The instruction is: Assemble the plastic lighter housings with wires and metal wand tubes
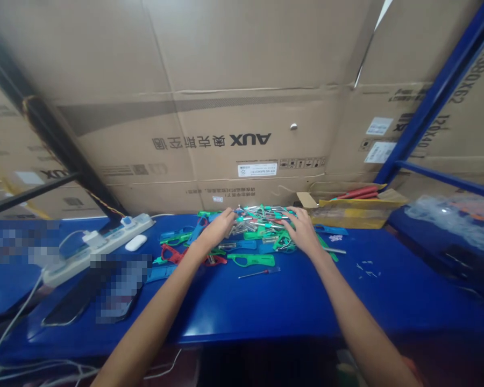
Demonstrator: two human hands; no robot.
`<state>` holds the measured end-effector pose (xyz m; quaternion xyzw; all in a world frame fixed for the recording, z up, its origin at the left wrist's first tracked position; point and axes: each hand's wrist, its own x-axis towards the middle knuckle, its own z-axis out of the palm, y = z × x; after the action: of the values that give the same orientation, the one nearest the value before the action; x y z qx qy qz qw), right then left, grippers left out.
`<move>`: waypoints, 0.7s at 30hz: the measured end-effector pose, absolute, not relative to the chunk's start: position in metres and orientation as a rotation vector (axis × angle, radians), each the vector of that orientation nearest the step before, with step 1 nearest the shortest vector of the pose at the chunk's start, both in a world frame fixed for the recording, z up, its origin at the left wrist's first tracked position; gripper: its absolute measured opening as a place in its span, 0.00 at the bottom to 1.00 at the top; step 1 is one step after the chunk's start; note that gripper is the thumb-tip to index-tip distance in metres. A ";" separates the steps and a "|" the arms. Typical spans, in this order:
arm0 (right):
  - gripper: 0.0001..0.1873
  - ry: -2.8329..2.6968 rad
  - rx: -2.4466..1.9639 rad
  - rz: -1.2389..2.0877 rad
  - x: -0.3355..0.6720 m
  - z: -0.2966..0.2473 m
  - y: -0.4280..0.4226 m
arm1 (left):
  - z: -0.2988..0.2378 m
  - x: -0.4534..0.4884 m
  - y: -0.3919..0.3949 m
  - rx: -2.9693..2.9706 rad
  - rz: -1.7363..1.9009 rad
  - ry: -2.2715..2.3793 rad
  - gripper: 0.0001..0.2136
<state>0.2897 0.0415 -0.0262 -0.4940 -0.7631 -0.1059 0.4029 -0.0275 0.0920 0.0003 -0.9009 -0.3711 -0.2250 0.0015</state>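
Note:
A heap of long-reach lighter parts lies against the cardboard at the back of the blue table. It mixes green, blue and red plastic lighter casings with metal tubes (pixel 262 215). My left hand (pixel 222 227) rests at the heap's left side, fingers reaching forward and grasping nothing I can see. At the right side, my right hand (pixel 300 228) has its fingers spread over the tubes and green pieces. A green casing (pixel 252 260) lies in front of the heap, and red casings (pixel 173 252) are left of it. Closer to me is a small screwdriver (pixel 254 274).
A cardboard box (pixel 350 212) holding red pieces stands at the back right. On the left are a white power strip (pixel 100 250), a white earphone-like case (pixel 136 243) and dark flat devices (pixel 80 293). Small slivers (pixel 367 269) lie at right. Metal posts flank the table.

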 end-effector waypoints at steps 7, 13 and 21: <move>0.22 -1.982 -1.172 -0.209 0.272 -0.022 0.035 | 0.006 -0.057 0.064 -2.743 -1.016 -1.175 0.09; 0.27 -1.915 -1.135 0.148 0.245 -0.017 0.018 | 0.014 -0.049 0.050 -2.661 -1.229 -1.162 0.10; 0.22 -1.390 -0.959 0.702 0.229 -0.011 0.013 | 0.009 -0.030 0.037 -2.735 -1.037 -0.997 0.20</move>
<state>0.2285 0.0127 -0.0112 -0.4154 -0.6022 0.3042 0.6102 -0.0302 0.0372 0.0090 -0.8847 -0.3227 -0.3354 0.0256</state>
